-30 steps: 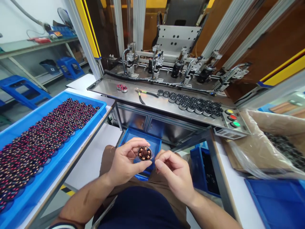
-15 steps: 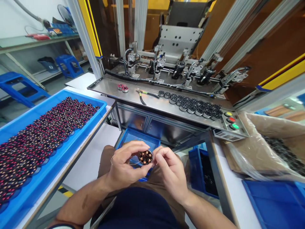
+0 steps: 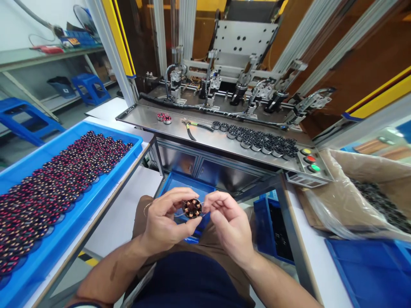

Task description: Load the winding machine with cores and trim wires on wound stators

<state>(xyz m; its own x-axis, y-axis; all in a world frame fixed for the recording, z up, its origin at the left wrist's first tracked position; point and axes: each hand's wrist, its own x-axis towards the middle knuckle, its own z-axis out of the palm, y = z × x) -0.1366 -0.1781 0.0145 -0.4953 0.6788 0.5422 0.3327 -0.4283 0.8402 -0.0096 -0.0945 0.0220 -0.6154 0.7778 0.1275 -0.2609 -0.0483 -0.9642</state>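
Between the thumb and fingers of my left hand [image 3: 168, 218] is a round motor stator [image 3: 192, 208], black-rimmed with copper windings showing on its face. Thin wire [image 3: 147, 209] loops out beyond the left hand's knuckles, and fine wire ends also stick out at the stator's right side. My right hand [image 3: 227, 220] is just right of the stator, its fingers curled and closed on one of these wire ends; the fingertips partly hide the wire. Both hands are above my lap, over a blue bin [image 3: 205, 185].
At left, a blue tray [image 3: 138, 143] holds many wound stators. On the machine's metal ledge [image 3: 138, 114] lie red-and-silver parts [image 3: 167, 119], cutters [image 3: 192, 131] and rows of black parts [image 3: 257, 141]. Buttons [image 3: 310, 159] and a plastic-lined box [image 3: 340, 171] are at right.
The stator and my left hand have shifted slightly left and up. My right fingers have drawn a little away from the stator's edge, and more wire shows between.
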